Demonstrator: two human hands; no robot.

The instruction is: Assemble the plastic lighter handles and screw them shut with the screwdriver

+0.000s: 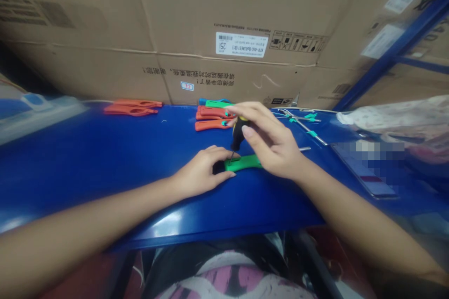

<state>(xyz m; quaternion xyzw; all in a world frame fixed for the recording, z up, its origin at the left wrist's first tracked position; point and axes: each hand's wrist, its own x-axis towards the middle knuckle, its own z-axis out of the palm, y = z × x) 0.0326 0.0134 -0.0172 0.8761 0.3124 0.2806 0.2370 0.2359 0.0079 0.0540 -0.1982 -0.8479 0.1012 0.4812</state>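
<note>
My left hand (pixel 203 170) lies low on the blue table, thumb and fingers closed round the left end of a green plastic handle (pixel 242 162). A black and yellow screwdriver (pixel 238 134) is gripped in my right hand (pixel 271 140), its shaft pointing down and its tip at the green handle near my left fingertips. Whether the tip sits in a screw is too small to tell. My right hand covers part of the green handle's right side; a thin metal rod (pixel 305 149) shows beyond it.
Behind my hands lie several orange and green handles (pixel 210 125), with more orange pieces (pixel 133 107) at the back left. Metal rods with teal parts (pixel 308 131) and a phone (pixel 365 173) are on the right. A large cardboard box (pixel 168 23) stands along the table's (pixel 105 159) back edge.
</note>
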